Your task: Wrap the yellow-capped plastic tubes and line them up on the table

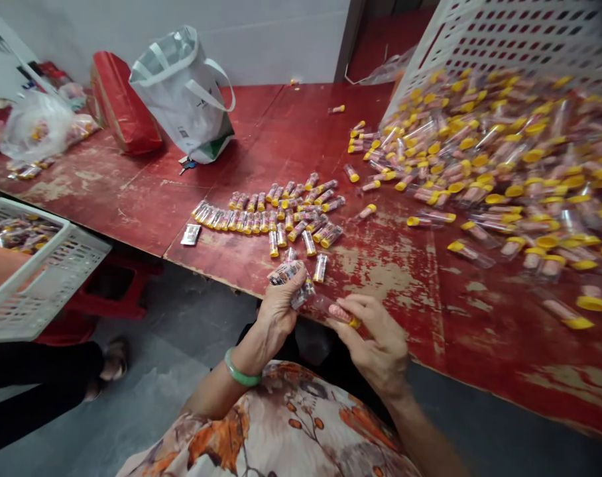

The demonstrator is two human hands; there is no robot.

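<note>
My left hand (280,306) pinches a printed label wrapper (288,273) against the end of a clear plastic tube (325,307) with a yellow cap. My right hand (375,338) grips the capped end of that same tube. Both hands hover at the near edge of the worn red table (395,265). Just beyond them lie rows of labelled tubes (276,212). A big heap of unlabelled yellow-capped tubes (500,165) spreads over the right side of the table.
A white perforated crate (504,40) leans at the back right. A white bag (184,93) and a red package (124,106) stand at the back left. Another white crate (37,265) sits left, beside another person's leg (42,384).
</note>
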